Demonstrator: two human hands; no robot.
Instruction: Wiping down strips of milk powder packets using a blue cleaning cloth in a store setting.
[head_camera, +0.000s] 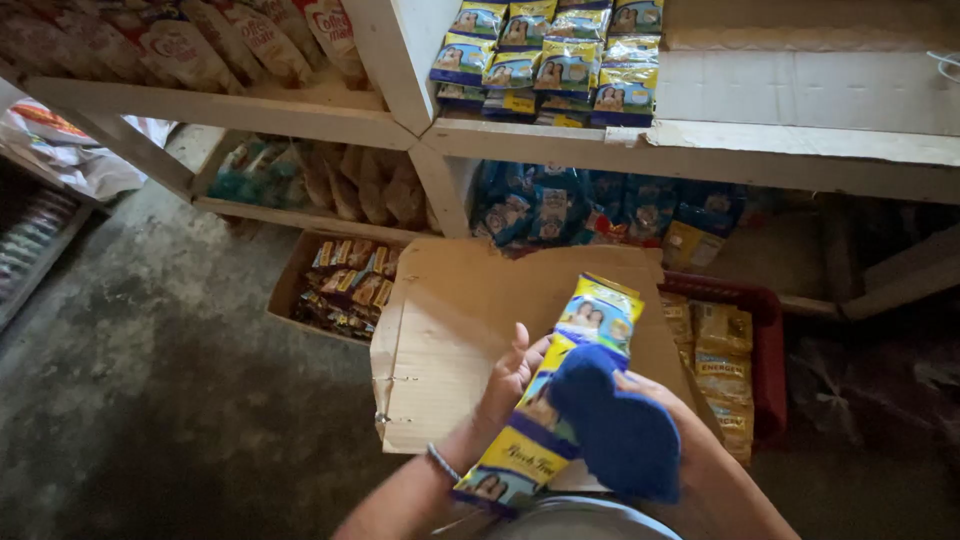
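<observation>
A strip of sachets held up and wiped with a blue cloth.

My left hand is closed on the strip of yellow and blue sachets, near its middle. My right hand presses a blue cloth on it. I think the strip is light, floppy and a bit slippery, so the middle is a good place to grip. Its long way runs from low by my left wrist up and away, over the cardboard box flap. Past that are white shelves.
</observation>
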